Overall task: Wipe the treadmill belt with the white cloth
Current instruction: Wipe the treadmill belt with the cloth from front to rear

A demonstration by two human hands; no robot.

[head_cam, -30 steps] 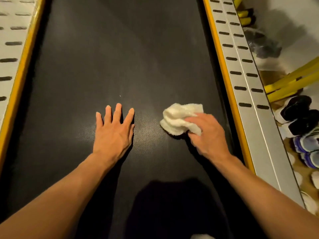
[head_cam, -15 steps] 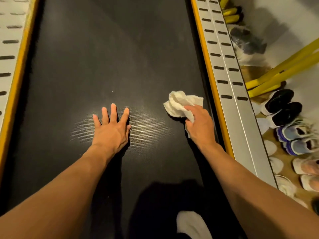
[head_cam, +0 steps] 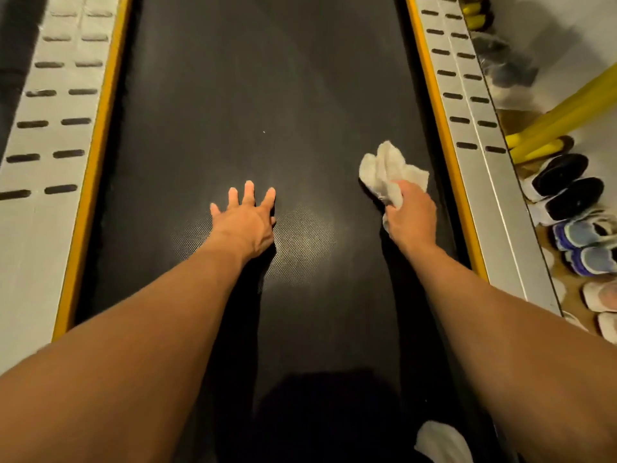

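Observation:
The black treadmill belt (head_cam: pixel 267 78) fills the middle of the view. My right hand (head_cam: pixel 412 217) grips a crumpled white cloth (head_cam: pixel 385 170) and holds it down on the belt near the right yellow edge. Most of the cloth bunches out ahead of my fingers. My left hand (head_cam: pixel 245 217) lies flat on the belt at the centre, fingers straight and spread.
Grey slotted side rails (head_cam: pixel 467 95) with yellow trim (head_cam: pixel 90 162) run along both sides of the belt. Several shoes (head_cam: pixel 567 195) line the floor to the right, beside yellow bars (head_cam: pixel 561 121). A white sock or shoe tip (head_cam: pixel 440 442) shows at the bottom edge.
My right hand has slid the cloth forward and to the right, closer to the yellow edge. My left hand has stayed flat on the belt. The camera has shifted.

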